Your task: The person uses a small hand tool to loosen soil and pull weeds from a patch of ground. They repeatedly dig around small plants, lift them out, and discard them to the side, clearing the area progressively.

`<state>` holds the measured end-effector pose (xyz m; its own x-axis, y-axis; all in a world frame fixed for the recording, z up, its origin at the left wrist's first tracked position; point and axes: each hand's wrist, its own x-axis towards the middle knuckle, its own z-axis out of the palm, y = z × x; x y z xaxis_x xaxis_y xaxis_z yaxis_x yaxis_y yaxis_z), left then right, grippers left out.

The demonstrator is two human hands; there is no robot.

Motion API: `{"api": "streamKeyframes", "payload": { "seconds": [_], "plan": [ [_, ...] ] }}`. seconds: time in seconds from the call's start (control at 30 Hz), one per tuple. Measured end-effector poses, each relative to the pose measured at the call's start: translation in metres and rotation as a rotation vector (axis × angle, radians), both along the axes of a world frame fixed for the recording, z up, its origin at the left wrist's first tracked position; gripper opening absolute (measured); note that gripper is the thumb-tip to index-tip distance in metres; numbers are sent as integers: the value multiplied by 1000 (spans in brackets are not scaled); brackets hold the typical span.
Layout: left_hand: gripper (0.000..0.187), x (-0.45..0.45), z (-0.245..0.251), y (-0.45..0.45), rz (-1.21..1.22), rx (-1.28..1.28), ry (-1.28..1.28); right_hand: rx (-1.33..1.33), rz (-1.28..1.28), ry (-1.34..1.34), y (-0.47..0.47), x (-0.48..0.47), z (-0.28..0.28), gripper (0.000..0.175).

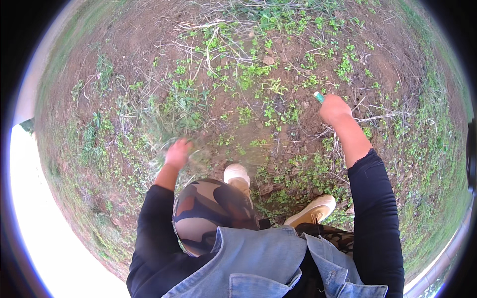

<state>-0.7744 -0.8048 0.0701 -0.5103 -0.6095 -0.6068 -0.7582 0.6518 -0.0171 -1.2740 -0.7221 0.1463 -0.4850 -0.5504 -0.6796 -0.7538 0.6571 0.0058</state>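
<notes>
My right hand (336, 110) is closed around a green handle (318, 97) with a pale end, held over the soil to the right. The rest of that tool is hidden, so its kind cannot be told. To the left, my left hand (179, 153) is blurred by motion just above the ground. Streaks of grass and weeds blur around its fingers, and whether they are gripped is unclear. Beyond it lies a heap of green weeds (182, 110). Low green weeds (279, 111) grow from the brown soil between my hands.
A tan shoe (238, 177) stands beside my bent knee (212, 212) in camouflage trousers, with another tan shoe (315, 210) to the right. Dry stalks (212, 48) lie scattered ahead. A small stone (268, 60) sits in the soil. Dry twigs (380, 116) lie right of my right hand.
</notes>
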Motion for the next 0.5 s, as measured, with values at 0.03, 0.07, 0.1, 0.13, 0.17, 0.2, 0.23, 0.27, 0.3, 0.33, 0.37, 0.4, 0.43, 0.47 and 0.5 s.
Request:
{"api": "streamKeyframes", "payload": {
  "seconds": [0.03, 0.07, 0.1, 0.13, 0.17, 0.2, 0.23, 0.27, 0.3, 0.33, 0.37, 0.4, 0.43, 0.47, 0.5],
  "plan": [
    [36, -25, -8, -2, -95, -94, 141, 17, 5, 19, 0, 0, -1, 26],
    [39, -47, -15, -8, -104, -88, 150, 21, -15, 20, 0, 0, -2, 26],
    [42, -64, -21, -13, -66, -99, 141, 16, -6, 22, 0, 0, -4, 26],
    [46, -76, -25, -19, -91, -138, 187, 15, -8, 25, 0, 0, -5, 26],
    [48, -83, -27, -26, -42, -168, 177, 20, -23, 27, 0, 0, -5, 26],
    [49, -88, -29, -31, -25, -210, 203, 23, -15, 24, 1, -1, -6, 26],
    [51, -92, -29, -35, -12, -273, 253, 29, -17, 21, 1, -1, -6, 26],
    [51, -95, -30, -40, 21, -178, 158, 29, -21, 23, 2, -1, -7, 26],
    [52, -96, -29, -45, 47, -106, 87, 38, -24, 23, 2, -1, -7, 27],
    [52, -97, -28, -50, 77, -43, 1, 39, -30, 27, 2, -1, -6, 27],
    [51, -97, -27, -53, 67, -11, -26, 30, -33, 25, 2, 0, -6, 27],
    [51, -97, -27, -56, 61, 13, -67, 38, -32, 27, 1, 0, -6, 27],
    [50, -97, -27, -57, 54, 36, -75, 36, -29, 25, 1, 0, -6, 27],
    [41, -95, -28, -57, 81, 70, -92, 32, -28, 28, 1, 1, -5, 27],
    [39, -92, -31, -54, 95, 118, -121, 30, -21, 25, 1, 1, -5, 27]
  ]
}}
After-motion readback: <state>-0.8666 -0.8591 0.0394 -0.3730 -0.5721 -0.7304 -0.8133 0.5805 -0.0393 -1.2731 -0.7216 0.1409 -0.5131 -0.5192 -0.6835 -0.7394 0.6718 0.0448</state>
